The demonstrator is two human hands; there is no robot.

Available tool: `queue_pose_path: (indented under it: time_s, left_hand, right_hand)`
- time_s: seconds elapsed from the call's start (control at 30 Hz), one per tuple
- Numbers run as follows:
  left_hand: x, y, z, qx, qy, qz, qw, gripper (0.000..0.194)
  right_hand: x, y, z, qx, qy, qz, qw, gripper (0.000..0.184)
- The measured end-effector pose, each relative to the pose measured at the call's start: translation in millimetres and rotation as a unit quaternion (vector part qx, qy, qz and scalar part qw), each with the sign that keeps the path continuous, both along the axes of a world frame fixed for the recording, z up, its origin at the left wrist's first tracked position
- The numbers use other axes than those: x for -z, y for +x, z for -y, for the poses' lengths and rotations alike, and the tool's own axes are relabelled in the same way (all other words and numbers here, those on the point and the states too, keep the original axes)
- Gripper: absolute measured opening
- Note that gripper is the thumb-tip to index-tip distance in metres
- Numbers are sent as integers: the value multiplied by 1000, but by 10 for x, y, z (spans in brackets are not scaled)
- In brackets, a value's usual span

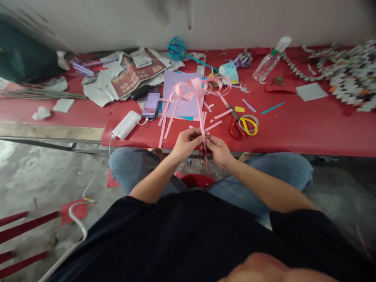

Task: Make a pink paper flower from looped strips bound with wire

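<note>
Between my hands, over the front edge of the red table, stands a thin pink stem topped by a pink paper-strip flower (196, 88) with looping petals. My left hand (188, 144) is closed round the stem from the left, thumb lying along it. From the right, my right hand (217, 149) pinches the same stem slightly lower; its fingertips are partly hidden. Pink paper strips (169, 125) lie under and beside the flower. Behind it is a lilac paper sheet (180, 105). Scissors (243, 124) with red and yellow handles rest right of my hands.
A white power bank (127, 125) with a cable sits at left, near newspapers (138, 72). A blue paper-strip ball on a stick (176, 49) lies at the back. Right of it are a clear bottle (268, 62) and folded white paper chains (352, 74). A red bin (196, 180) stands below.
</note>
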State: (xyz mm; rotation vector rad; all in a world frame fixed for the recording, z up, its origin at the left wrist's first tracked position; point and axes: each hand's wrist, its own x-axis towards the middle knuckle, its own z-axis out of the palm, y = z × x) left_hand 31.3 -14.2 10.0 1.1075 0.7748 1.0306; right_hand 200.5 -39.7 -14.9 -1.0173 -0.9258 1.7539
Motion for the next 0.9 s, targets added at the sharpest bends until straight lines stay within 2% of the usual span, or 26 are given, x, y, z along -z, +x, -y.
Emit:
queue_pose_path:
  time_s: [0.1, 0.23, 0.4, 0.5, 0.57, 0.6, 0.63, 0.67, 0.7, 0.73, 0.77, 0.8, 0.83, 0.9]
  left_hand:
    - [48, -21, -53, -24, -13, 6, 1000, 37]
    - [127, -120, -202, -88, -32, 51, 994, 28]
    - [142, -244, -354, -177, 10, 20, 984, 23]
    - [132, -261, -381, -202, 18, 9, 979, 26]
    - [134, -264, -390, -216, 21, -5, 976, 29]
    - [139, -268, -398, -221, 24, -12, 975, 30]
    - [146, -274, -408, -226, 27, -16, 974, 30]
    - [153, -282, -421, -230, 29, -17, 973, 30]
    - [161, -292, -436, -233, 31, -17, 972, 29]
    - [168, -302, -452, -236, 31, -17, 971, 28]
    - [173, -311, -467, -236, 29, -17, 971, 28]
    - [175, -319, -479, -237, 26, -16, 971, 27]
    - [175, -324, -487, -238, 23, -15, 971, 26]
    - [169, -325, -488, -238, 22, -11, 971, 26]
  right_hand:
    - [40, 5, -13, -13, 3, 8, 1000, 55]
    - [125, -2, -23, -27, -11, 39, 999, 62]
    - [221, -18, -57, -26, 5, 112, 993, 69]
    - [186, -8, -31, -17, 53, 144, 988, 59]
    - [104, 4, 43, 31, 111, 197, 974, 42]
    - [53, 3, 102, 43, 160, 228, 960, 33]
    - [4, -6, 178, 27, 226, 250, 941, 24]
    - [-37, -28, 270, -25, 302, 258, 917, 16]
    - [-64, -63, 375, -136, 383, 238, 882, 11]
    - [-74, -112, 492, -257, 450, 197, 832, 9]
    - [-66, -171, 615, -376, 488, 159, 771, 16]
    - [-43, -239, 738, -456, 508, 126, 720, 25]
    - [-8, -310, 855, -496, 511, 124, 691, 31]
    - [67, -449, 1049, -532, 488, 134, 679, 38]
